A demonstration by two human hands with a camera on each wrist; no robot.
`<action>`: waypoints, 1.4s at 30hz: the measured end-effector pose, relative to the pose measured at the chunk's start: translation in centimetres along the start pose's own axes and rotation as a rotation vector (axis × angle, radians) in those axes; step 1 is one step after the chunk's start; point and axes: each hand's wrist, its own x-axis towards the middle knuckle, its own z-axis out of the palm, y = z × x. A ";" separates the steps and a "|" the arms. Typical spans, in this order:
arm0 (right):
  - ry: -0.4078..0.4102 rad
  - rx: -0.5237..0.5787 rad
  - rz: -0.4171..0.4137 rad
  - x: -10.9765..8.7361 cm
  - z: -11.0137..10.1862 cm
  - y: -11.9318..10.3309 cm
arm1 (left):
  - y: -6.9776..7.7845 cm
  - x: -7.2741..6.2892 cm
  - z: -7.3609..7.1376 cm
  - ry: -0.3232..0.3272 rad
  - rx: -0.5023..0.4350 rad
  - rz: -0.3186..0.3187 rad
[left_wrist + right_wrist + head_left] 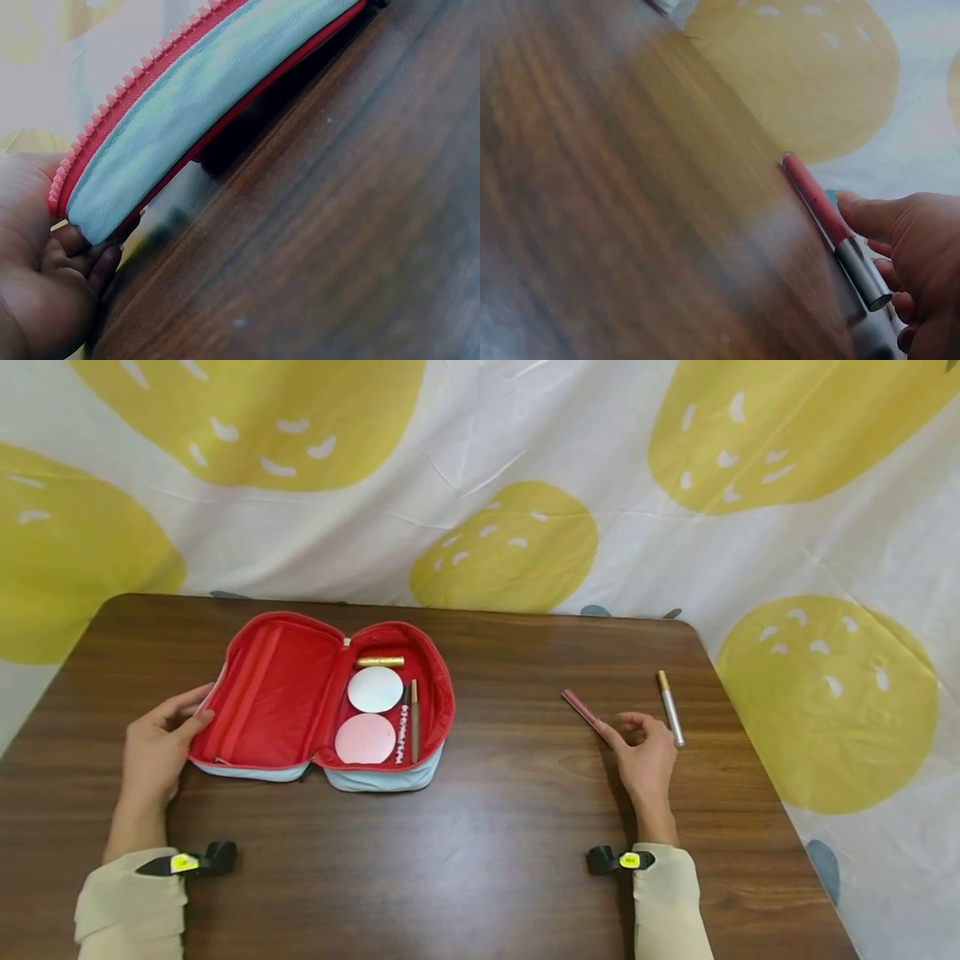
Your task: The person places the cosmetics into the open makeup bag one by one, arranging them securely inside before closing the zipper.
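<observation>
Head view: hands (pixel 153 752) at rounded fabric case (pixel 285 702), slim cylindrical tube (pixel 581 708).

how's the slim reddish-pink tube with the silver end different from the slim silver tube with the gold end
The reddish-pink tube has a silver end; the silver tube has a gold end. In the head view, the reddish-pink tube slants strongly left, the silver tube only slightly. The reddish-pink tube is on the right hand's thumb side, the silver tube on the other. Both are slim and straight.
</observation>
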 end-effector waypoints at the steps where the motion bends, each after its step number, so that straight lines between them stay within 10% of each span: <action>1: -0.004 -0.003 -0.002 0.0 0.0 0.1 | 0.0 0.0 0.0 0.001 -0.004 -0.001; 42: -0.006 -0.058 -0.163 -0.4 1.0 -0.9 | 0.0 0.0 0.0 0.005 0.060 -0.009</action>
